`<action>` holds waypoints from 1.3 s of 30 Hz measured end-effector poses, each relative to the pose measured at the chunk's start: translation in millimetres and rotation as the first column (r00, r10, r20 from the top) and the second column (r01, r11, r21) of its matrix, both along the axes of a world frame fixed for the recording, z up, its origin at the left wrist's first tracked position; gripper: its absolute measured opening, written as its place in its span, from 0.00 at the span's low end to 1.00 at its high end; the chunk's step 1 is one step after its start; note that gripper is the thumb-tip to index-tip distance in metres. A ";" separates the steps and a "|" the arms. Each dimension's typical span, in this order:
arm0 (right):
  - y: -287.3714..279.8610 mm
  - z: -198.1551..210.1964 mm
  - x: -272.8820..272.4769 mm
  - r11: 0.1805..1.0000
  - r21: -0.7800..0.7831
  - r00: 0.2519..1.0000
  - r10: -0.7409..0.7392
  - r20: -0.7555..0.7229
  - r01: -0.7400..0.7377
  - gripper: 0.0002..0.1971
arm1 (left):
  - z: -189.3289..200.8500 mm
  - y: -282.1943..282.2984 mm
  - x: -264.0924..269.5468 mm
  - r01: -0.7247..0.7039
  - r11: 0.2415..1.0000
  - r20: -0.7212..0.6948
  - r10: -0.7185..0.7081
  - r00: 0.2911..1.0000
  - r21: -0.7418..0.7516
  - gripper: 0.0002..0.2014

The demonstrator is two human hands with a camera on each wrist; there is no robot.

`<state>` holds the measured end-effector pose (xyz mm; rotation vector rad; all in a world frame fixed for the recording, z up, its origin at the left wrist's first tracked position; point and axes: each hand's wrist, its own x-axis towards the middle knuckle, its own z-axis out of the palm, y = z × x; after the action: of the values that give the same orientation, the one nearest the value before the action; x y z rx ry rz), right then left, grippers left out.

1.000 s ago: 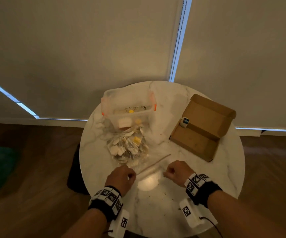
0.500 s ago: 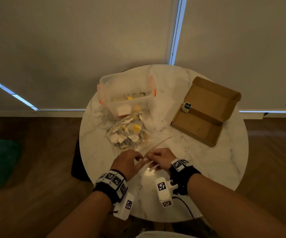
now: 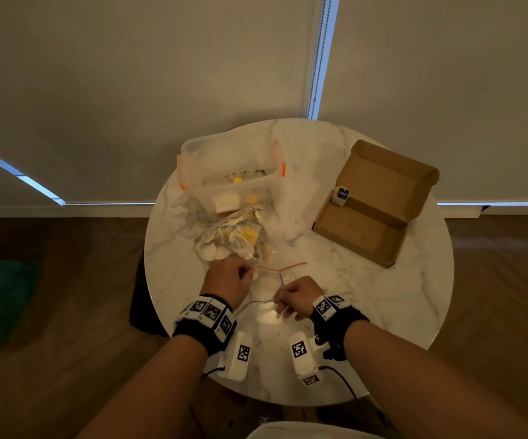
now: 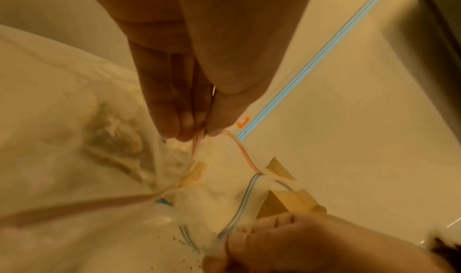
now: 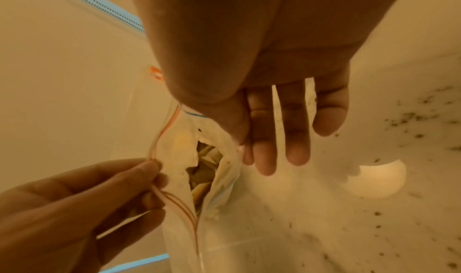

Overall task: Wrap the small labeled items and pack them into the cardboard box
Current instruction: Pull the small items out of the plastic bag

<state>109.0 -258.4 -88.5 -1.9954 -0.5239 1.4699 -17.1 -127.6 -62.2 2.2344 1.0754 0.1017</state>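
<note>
Head view, left hand (image 3: 229,278) and right hand (image 3: 299,298) each pinching one lip of a clear zip bag (image 3: 269,280) in their fingers, mouth pulled apart (pale pieces inside), beyond — marble table (image 3: 383,296), cardboard box (image 3: 373,201) open at right, small labeled item (image 3: 341,195) inside.

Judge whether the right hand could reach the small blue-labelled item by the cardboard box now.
Probably not yet: the right hand is pinching the zip bag's edge. Otherwise the bare table leaves the way to the blue-labelled item free.
</note>
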 end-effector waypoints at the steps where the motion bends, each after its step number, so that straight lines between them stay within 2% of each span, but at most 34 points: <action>1: -0.3 1.4 1.1 0.999 -0.027 0.999 0.023 0.037 -0.022 0.12 | 1.7 0.9 -0.4 -0.006 1.000 0.001 0.006 1.000 -0.004 0.04; 3: 2.3 9.0 3.2 0.985 -0.043 0.969 0.174 0.175 -0.169 0.17 | 5.0 -0.4 0.1 0.024 0.999 -0.011 -0.024 1.000 -0.027 0.04; 4: 4.1 14.5 3.7 0.967 -0.027 0.927 0.252 0.279 -0.255 0.19 | 6.1 -1.9 0.9 0.043 0.998 -0.016 -0.043 0.999 -0.035 0.04; 5: 5.8 21.1 3.2 0.943 0.005 0.863 0.302 0.404 -0.333 0.20 | 6.5 -2.6 1.7 0.056 0.998 -0.014 -0.057 0.998 -0.038 0.04; 7: 8.5 32.5 -1.6 0.877 0.129 0.729 0.294 0.618 -0.464 0.16 | 6.8 -2.6 3.7 0.061 0.997 0.000 -0.061 0.998 -0.046 0.04; 9: 11.6 36.1 -8.6 0.766 0.219 0.634 0.297 0.714 -0.604 0.10 | 7.3 -0.1 5.9 0.062 0.996 -0.001 -0.062 0.998 -0.061 0.05; 10: 13.1 33.2 -11.1 0.712 0.186 0.575 0.355 0.737 -0.677 0.13 | 7.7 1.5 6.9 0.070 0.996 -0.006 -0.070 0.998 -0.063 0.06; 13: 13.1 16.9 -13.4 0.623 -0.079 0.388 0.576 0.720 -0.778 0.21 | 12.1 7.7 10.5 0.063 0.996 0.002 -0.063 0.998 -0.064 0.06; 15: 10.9 9.1 -12.7 0.591 -0.192 0.324 0.652 0.686 -0.783 0.21 | 14.6 11.1 12.7 0.065 0.997 0.023 -0.063 0.998 -0.048 0.06; 18: 9.6 4.9 -10.3 0.571 -0.245 0.280 0.676 0.681 -0.784 0.18 | 21.4 12.7 15.7 0.105 0.994 0.024 -0.105 0.994 -0.018 0.06; 21: 8.3 1.6 -8.1 0.526 -0.316 0.229 0.730 0.644 -0.789 0.17 | 30.9 22.4 16.9 0.064 0.997 0.050 -0.066 0.997 0.036 0.05; 23: 7.5 0.6 -7.4 0.523 -0.324 0.226 0.736 0.639 -0.788 0.15 | 38.4 29.7 18.6 0.040 0.996 0.074 -0.047 0.996 0.084 0.06; 26: 9.4 0.9 -6.7 0.512 -0.335 0.232 0.757 0.611 -0.791 0.14 | 48.9 32.9 21.1 0.083 0.991 0.068 -0.091 0.994 0.108 0.06; 30: 8.8 -3.0 -4.7 0.396 -0.435 0.140 0.848 0.510 -0.809 0.19 | 63.3 46.0 21.7 0.002 0.988 0.104 -0.019 0.994 0.155 0.05; 31: 7.5 -5.0 -2.4 0.408 -0.430 0.159 0.848 0.506 -0.806 0.21 | 66.8 48.1 21.9 -0.010 0.987 0.109 -0.008 0.994 0.162 0.05; 32: 7.0 -4.4 0.3 0.469 -0.391 0.245 0.830 0.500 -0.792 0.21 | 68.9 48.0 21.8 -0.006 0.986 0.111 -0.012 0.994 0.166 0.04; 33: 8.1 -2.3 3.6 0.565 -0.309 0.370 0.779 0.506 -0.765 0.21 | 70.3 45.6 21.7 0.007 0.988 0.113 -0.025 0.993 0.157 0.04; 34: 10.0 2.4 7.7 0.705 -0.194 0.536 0.663 0.523 -0.682 0.18 | 70.1 41.4 21.1 0.026 0.990 0.115 -0.042 0.992 0.137 0.04; 35: 13.2 8.2 11.6 0.840 -0.064 0.703 0.490 0.516 -0.539 0.15 | 68.9 35.3 20.0 0.052 0.993 0.116 -0.064 0.991 0.105 0.04; 36: 17.4 14.1 16.0 0.935 0.062 0.840 0.282 0.463 -0.348 0.15 | 65.3 28.8 18.3 0.082 0.995 0.112 -0.089 0.990 0.063 0.04; 37: 21.4 20.0 19.2 0.976 0.169 0.932 0.069 0.355 -0.136 0.16 | 61.5 21.2 16.0 0.113 0.993 0.104 -0.115 0.988 0.017 0.04; 38: 25.3 25.2 21.1 0.967 0.236 0.972 -0.137 0.190 0.091 0.18 | 57.3 12.9 13.6 0.145 0.989 0.088 -0.141 0.986 -0.037 0.05; 39: 27.5 31.5 22.2 0.933 0.250 0.960 -0.278 0.042 0.259 0.18 | 53.8 4.1 11.2 0.181 0.978 0.070 -0.175 0.982 -0.101 0.06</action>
<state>131.2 -231.0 -57.0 -1.8508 -0.4198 1.1101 -5.9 -123.5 -8.4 2.2045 0.8247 0.0341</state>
